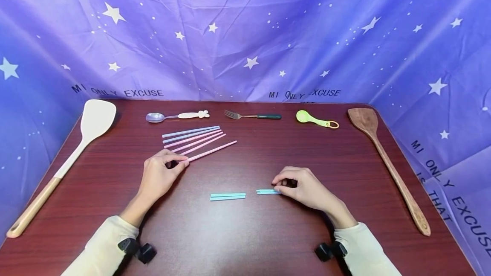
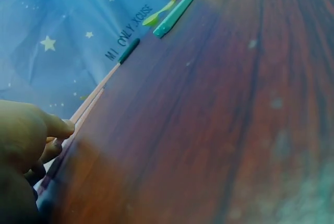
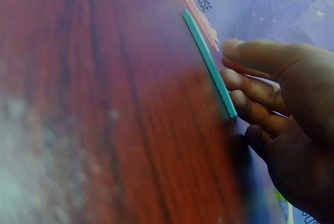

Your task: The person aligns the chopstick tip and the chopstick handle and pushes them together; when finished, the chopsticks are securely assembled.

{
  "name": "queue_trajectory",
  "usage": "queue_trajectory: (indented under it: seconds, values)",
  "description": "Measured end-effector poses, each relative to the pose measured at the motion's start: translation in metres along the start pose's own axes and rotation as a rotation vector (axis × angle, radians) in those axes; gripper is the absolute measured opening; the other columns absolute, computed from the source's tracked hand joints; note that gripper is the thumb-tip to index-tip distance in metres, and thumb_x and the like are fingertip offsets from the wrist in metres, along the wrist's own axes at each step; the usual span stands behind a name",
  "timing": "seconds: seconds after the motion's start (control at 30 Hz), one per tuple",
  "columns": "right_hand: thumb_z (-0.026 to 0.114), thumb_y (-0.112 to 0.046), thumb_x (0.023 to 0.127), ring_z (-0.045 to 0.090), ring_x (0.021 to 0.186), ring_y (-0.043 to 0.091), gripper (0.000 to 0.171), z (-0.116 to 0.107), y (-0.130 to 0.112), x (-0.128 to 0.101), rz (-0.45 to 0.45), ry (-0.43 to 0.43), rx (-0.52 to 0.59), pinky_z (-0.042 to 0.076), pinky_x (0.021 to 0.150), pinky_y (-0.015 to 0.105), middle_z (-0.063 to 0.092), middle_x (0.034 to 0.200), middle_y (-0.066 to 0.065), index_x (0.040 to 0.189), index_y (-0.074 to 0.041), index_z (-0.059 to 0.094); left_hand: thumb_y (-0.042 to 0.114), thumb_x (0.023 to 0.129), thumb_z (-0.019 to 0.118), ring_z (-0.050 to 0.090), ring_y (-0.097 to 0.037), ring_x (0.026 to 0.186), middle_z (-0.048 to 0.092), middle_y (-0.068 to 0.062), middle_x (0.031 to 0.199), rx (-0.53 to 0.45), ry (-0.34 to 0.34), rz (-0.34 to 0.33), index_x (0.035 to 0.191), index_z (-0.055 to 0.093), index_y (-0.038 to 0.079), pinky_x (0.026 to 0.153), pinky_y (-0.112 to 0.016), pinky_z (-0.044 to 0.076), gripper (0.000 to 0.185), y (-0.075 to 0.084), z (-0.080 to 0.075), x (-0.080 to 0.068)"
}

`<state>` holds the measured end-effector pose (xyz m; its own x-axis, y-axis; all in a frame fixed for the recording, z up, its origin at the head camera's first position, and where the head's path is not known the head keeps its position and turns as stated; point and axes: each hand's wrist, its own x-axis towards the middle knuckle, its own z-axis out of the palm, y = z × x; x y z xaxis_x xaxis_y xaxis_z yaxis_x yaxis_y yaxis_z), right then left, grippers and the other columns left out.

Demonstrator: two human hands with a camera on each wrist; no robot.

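My left hand (image 1: 159,173) pinches the near left end of a pink stick (image 1: 212,151), which slants up to the right on the table. In the left wrist view, the fingers (image 2: 60,127) lie along pink sticks. Other pink sticks (image 1: 197,141) and blue sticks (image 1: 192,131) fan out just beyond that hand. My right hand (image 1: 303,186) hovers by a pair of short teal sticks (image 1: 264,191), covering their right end. In the right wrist view, its thumb and fingertips stand apart beside the teal sticks (image 3: 209,67). Another teal pair (image 1: 228,196) lies to the left.
Along the back of the table (image 1: 215,242) lie a spoon (image 1: 155,117), a fork (image 1: 249,116) and a green measuring spoon (image 1: 316,120). A white spatula (image 1: 97,118) lies at the left edge, a wooden spatula (image 1: 391,161) at the right. Starry cloth (image 1: 230,45) hangs behind.
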<state>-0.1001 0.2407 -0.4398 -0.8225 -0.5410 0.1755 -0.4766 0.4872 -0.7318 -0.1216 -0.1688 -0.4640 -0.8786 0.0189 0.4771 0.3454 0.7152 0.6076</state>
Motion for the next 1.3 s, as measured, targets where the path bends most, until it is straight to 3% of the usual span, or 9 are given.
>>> queue_trajectory:
  seconds: [0.33,0.67,1.3]
  values:
    - [0.083,-0.018,0.088,0.058,0.08,0.009,0.014,0.003,0.001,-0.002,-0.018,-0.055,-0.027,0.048,0.069,0.022,0.069,0.096,-0.01,0.102,-0.022,0.079,0.009,0.08,0.086,0.047,-0.009,0.066,0.068,0.001,0.079,0.02,0.012,-0.019,0.085,0.083,0.015,0.06,-0.021,0.032,0.009,-0.005,-0.001,0.0]
    - [0.084,-0.016,0.087,0.057,0.08,0.007,0.016,0.004,0.003,-0.003,-0.042,-0.046,-0.037,0.048,0.069,0.022,0.068,0.095,-0.009,0.101,-0.021,0.079,0.006,0.077,0.086,0.05,-0.01,0.068,0.068,-0.003,0.079,0.042,0.039,-0.009,0.084,0.082,0.01,0.063,-0.02,0.033,0.009,-0.012,-0.005,0.001]
    - [0.084,-0.019,0.088,0.056,0.081,0.005,0.016,0.002,0.002,-0.003,-0.007,-0.063,-0.048,0.047,0.07,0.021,0.068,0.096,-0.011,0.102,-0.024,0.079,0.004,0.074,0.086,0.051,-0.01,0.067,0.066,-0.004,0.079,0.051,0.044,0.019,0.084,0.081,0.01,0.063,-0.019,0.034,0.012,-0.008,-0.007,0.002]
